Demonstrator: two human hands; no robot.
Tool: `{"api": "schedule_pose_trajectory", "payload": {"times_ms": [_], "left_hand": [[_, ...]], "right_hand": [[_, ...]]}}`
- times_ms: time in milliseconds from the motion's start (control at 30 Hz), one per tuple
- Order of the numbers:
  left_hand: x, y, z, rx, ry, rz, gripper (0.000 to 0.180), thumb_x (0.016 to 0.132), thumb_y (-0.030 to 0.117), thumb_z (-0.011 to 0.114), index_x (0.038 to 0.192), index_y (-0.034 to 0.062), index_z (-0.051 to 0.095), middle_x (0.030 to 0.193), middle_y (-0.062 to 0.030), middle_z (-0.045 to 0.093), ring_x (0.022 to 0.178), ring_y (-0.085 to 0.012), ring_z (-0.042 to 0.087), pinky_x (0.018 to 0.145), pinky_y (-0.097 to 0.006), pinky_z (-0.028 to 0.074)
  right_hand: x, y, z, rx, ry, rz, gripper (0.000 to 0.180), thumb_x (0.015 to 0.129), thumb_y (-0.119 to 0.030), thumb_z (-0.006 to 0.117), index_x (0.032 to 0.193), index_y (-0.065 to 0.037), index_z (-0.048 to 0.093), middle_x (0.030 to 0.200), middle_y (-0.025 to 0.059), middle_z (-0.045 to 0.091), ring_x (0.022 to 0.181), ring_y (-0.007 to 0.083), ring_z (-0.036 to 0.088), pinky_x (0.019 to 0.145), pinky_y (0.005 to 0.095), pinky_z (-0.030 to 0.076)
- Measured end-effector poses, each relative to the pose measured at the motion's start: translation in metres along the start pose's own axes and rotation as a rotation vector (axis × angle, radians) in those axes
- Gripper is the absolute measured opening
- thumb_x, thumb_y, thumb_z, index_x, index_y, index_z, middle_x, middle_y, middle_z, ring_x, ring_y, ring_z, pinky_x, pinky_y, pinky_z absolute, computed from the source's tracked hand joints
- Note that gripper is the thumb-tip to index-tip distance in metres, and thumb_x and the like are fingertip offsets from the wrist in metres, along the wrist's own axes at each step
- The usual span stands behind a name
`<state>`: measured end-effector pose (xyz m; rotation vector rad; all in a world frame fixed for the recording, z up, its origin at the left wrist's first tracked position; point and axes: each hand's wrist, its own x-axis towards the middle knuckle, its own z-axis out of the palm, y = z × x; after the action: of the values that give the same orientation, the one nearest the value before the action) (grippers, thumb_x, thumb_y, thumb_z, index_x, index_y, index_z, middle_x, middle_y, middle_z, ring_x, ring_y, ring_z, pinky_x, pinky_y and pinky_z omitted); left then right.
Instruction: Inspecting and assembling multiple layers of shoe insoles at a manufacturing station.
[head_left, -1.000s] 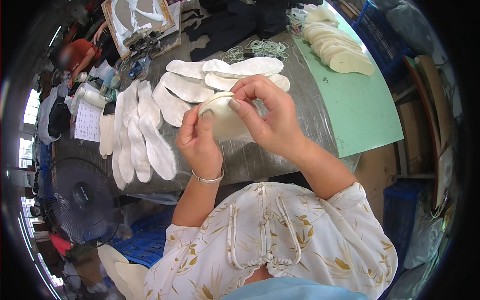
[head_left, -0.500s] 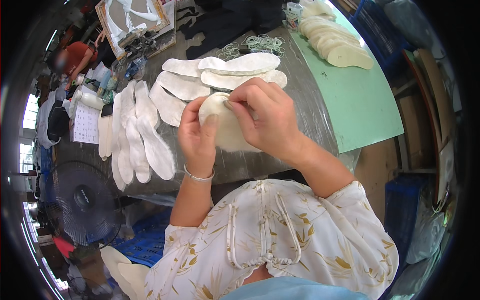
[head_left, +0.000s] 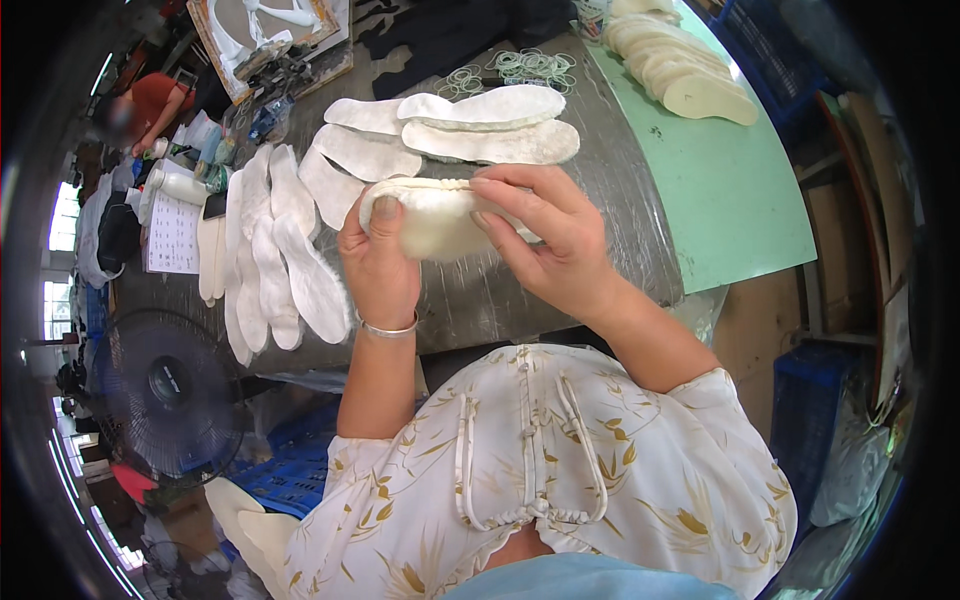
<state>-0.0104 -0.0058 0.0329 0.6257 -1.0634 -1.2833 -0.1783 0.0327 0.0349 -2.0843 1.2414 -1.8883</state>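
Above the table I hold a cream fleecy insole (head_left: 438, 222), its upper edge thick and puckered. My left hand (head_left: 384, 252) grips its left end, the thumb pressed on the near face and the other fingers mostly hidden behind. At the right end, the fingers and thumb of my right hand (head_left: 562, 232) close on the edge. Just beyond my hands lie several white fleece insoles (head_left: 490, 141), partly overlapping. Another group of white insoles (head_left: 308, 268) is spread to the left.
Cream insole pieces (head_left: 708, 100) are fanned out on a green board (head_left: 730, 205) at the right. Pale rubber bands (head_left: 530, 67) and dark cloth (head_left: 450, 38) lie at the back. A black fan (head_left: 168, 385) stands at the left; a person in red (head_left: 158, 105) is farther off.
The insole has been turned so its puckered edge runs level across the top. My left hand has shifted slightly left, and my right hand now holds the edge farther right.
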Motion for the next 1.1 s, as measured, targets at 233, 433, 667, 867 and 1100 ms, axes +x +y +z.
{"api": "schedule_pose_trajectory", "payload": {"times_ms": [233, 433, 667, 867, 1100], "left_hand": [[-0.001, -0.003, 0.002, 0.051, -0.012, 0.064, 0.031, 0.094, 0.024, 0.058, 0.105, -0.0048, 0.059, 0.095, -0.0072, 0.062, 0.087, -0.0132, 0.058, 0.08, -0.027, 0.046], [-0.002, -0.002, 0.004, 0.101, -0.019, 0.103, 0.031, 0.093, 0.026, 0.058, 0.102, -0.0043, 0.059, 0.094, -0.0059, 0.062, 0.085, -0.0112, 0.056, 0.078, -0.025, 0.044], [-0.002, -0.005, 0.007, 0.156, 0.02, 0.125, 0.027, 0.093, 0.024, 0.058, 0.1, -0.0024, 0.061, 0.092, -0.0045, 0.063, 0.084, -0.0095, 0.056, 0.077, -0.024, 0.044], [-0.005, -0.012, 0.022, 0.231, 0.24, 0.125, 0.023, 0.095, 0.02, 0.056, 0.099, -0.0014, 0.062, 0.09, -0.0027, 0.064, 0.079, -0.0071, 0.056, 0.07, -0.022, 0.046], [-0.007, -0.015, 0.015, 0.135, 0.161, 0.082, 0.022, 0.094, 0.018, 0.057, 0.099, -0.0019, 0.063, 0.09, -0.0036, 0.065, 0.08, -0.0081, 0.058, 0.071, -0.023, 0.047]], "right_hand": [[-0.005, 0.001, 0.009, -0.111, 0.07, 0.031, 0.02, 0.069, -0.006, 0.074, 0.087, -0.007, 0.067, 0.084, 0.005, 0.062, 0.074, 0.0211, 0.059, 0.065, 0.0329, 0.047], [0.0, -0.001, 0.01, -0.049, 0.097, 0.089, 0.017, 0.069, -0.007, 0.074, 0.084, -0.007, 0.066, 0.082, 0.0057, 0.062, 0.073, 0.0234, 0.06, 0.063, 0.0331, 0.048], [0.0, 0.007, 0.011, -0.103, 0.048, -0.02, 0.014, 0.07, -0.003, 0.07, 0.081, -0.005, 0.061, 0.084, 0.0055, 0.062, 0.073, 0.0238, 0.059, 0.063, 0.0331, 0.048], [-0.01, -0.008, 0.022, -0.101, -0.096, -0.119, 0.019, 0.07, -0.002, 0.067, 0.084, -0.005, 0.055, 0.102, 0.0088, 0.06, 0.088, 0.0258, 0.059, 0.071, 0.0351, 0.044], [0.0, -0.001, 0.015, 0.318, -0.081, 0.347, 0.022, 0.084, -0.011, 0.066, 0.101, 0.002, 0.062, 0.085, 0.0153, 0.068, 0.076, 0.0227, 0.068, 0.069, 0.0301, 0.053]]}}
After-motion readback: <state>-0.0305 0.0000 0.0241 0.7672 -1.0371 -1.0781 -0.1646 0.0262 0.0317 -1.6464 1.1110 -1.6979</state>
